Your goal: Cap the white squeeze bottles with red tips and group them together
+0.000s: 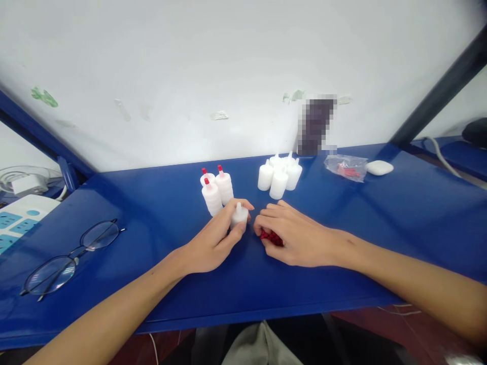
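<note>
My left hand is wrapped round a white squeeze bottle whose bare nozzle points up. Just behind it stand several white squeeze bottles with red-tipped nozzles. My right hand curls over a small pile of red caps on the tabletop. Its thumb and fingertips are bent in at the pile; whether a cap is pinched between them is hidden. Farther back, a cluster of white bottles without red caps stands upright.
Eyeglasses lie at the left beside a white power strip. At the back right are a clear plastic bag with red pieces, a white rounded object and a pixelated dark item against the wall. The blue table ends just before me.
</note>
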Action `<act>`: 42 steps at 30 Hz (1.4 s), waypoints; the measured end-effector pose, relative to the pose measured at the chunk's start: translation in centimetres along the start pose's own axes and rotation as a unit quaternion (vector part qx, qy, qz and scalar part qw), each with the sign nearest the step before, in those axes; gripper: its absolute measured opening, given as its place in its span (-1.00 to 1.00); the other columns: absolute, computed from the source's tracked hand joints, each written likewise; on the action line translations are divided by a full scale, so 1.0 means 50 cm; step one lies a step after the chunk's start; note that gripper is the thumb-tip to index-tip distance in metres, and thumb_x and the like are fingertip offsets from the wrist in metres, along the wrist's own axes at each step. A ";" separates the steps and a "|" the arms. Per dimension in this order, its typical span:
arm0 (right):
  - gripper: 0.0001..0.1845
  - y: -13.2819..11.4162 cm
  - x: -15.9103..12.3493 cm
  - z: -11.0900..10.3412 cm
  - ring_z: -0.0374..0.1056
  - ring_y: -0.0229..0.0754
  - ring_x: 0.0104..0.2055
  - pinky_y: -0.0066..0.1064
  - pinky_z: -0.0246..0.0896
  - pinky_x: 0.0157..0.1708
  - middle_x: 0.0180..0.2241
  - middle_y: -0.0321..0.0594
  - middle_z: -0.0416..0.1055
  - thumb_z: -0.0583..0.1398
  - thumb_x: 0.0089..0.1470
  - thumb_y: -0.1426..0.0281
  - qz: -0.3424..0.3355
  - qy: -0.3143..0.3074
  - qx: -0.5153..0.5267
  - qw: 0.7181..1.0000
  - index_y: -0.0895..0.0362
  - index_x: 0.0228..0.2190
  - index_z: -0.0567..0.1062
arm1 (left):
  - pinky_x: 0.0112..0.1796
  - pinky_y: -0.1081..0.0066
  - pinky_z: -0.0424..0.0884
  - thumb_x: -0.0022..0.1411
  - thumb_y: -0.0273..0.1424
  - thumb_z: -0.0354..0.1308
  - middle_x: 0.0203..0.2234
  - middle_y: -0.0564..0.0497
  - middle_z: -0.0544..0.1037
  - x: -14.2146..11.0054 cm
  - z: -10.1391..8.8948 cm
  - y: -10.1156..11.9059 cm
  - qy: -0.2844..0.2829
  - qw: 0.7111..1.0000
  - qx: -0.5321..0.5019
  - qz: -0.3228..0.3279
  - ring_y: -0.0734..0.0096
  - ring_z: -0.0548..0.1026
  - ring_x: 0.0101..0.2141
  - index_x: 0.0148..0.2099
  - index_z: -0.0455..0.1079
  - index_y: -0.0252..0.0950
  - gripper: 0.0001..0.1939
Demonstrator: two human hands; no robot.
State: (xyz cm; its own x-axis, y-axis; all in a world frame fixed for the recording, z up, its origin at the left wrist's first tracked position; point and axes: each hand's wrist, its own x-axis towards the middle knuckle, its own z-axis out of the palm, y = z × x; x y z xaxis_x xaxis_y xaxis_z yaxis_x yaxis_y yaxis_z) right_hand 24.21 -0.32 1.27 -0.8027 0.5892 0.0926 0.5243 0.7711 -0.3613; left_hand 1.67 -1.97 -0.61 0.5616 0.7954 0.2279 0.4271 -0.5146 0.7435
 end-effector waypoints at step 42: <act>-0.89 -0.026 0.053 -0.007 0.41 -0.32 -0.46 -0.45 0.40 -0.40 -0.47 -0.32 0.48 0.30 0.09 0.37 -0.026 0.163 0.387 0.907 0.15 -0.32 0.52 | -0.46 0.42 0.16 0.39 0.05 -0.15 -0.57 0.06 0.31 0.001 -0.008 0.000 0.051 0.993 -0.107 -0.012 0.47 0.26 -0.52 -0.38 0.32 -0.34 -0.42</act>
State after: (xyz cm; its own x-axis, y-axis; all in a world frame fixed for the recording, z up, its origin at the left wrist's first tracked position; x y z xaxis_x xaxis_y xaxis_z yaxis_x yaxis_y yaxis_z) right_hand 21.48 0.33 2.33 -0.6273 0.6941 0.3532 0.0293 0.4742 -0.8799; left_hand 1.44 -1.81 -0.34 0.4741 0.8402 0.2634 0.2728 -0.4246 0.8633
